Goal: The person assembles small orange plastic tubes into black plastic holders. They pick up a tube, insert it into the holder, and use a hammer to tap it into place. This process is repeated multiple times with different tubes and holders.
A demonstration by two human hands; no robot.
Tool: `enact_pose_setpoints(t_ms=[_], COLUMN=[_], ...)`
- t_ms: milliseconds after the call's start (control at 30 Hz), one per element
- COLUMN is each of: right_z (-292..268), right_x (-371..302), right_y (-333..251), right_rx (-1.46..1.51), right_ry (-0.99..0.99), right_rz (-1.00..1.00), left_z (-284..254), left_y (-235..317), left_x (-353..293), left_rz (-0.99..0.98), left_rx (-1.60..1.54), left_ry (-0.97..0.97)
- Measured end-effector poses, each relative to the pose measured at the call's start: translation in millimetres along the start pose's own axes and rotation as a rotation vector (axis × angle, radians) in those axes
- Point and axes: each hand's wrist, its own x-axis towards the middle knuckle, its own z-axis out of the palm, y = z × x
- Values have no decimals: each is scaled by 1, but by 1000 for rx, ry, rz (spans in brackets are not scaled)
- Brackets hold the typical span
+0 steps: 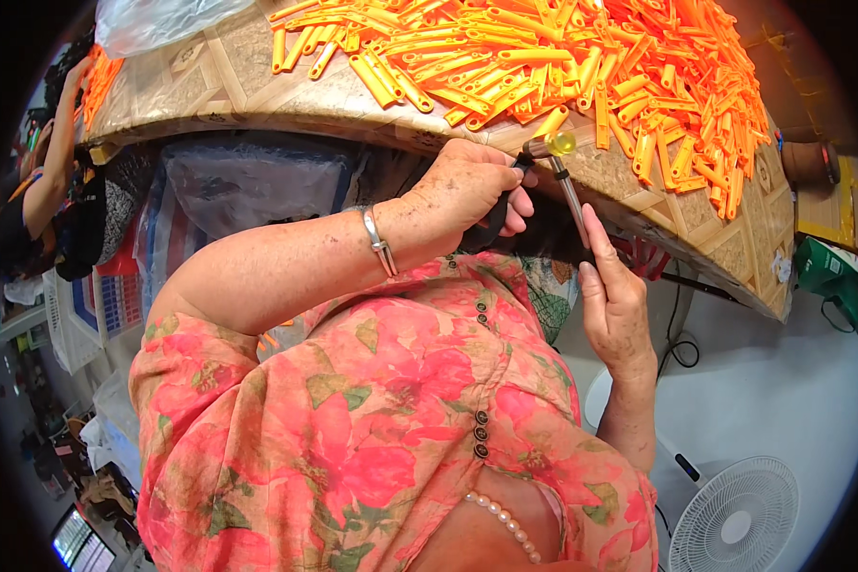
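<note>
My left hand (467, 195) is closed around a dark, black piece (487, 227), mostly hidden by the fingers; its kind does not show. The black tip past the thumb meets the head of a small mallet. My right hand (612, 300) holds the mallet (570, 195) by its slim metal handle, fingers stretched along it and the thumb opposite. The mallet's head has a rounded yellow, see-through face and sits at the table's near edge. Just beyond lies a large heap of orange, slotted plastic handles (543, 71).
The wood-patterned table (210, 81) curves across the top, a clear plastic bag (167, 19) at its far left. Beneath are plastic-covered crates (253, 191). A white fan (736, 526) stands lower right, a green bag (827, 272) at right. Another person's arm (55, 167) shows at far left.
</note>
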Motion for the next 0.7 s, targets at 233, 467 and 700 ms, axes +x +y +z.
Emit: enact_pose_setpoints(t_ms=[233,467,700], right_z=[-5,1,12], right_x=[4,-5,-8], right_y=[-11,3,16], right_rx=[18,137,16], right_ry=[91,14,97], right_rz=[-51,208,-37], left_z=[0,0,0], left_y=[1,0,-1], left_x=[-1,-2,0], left_rz=[2,7,27], left_rx=[-19,-43,-5], left_ry=[4,-6,-10])
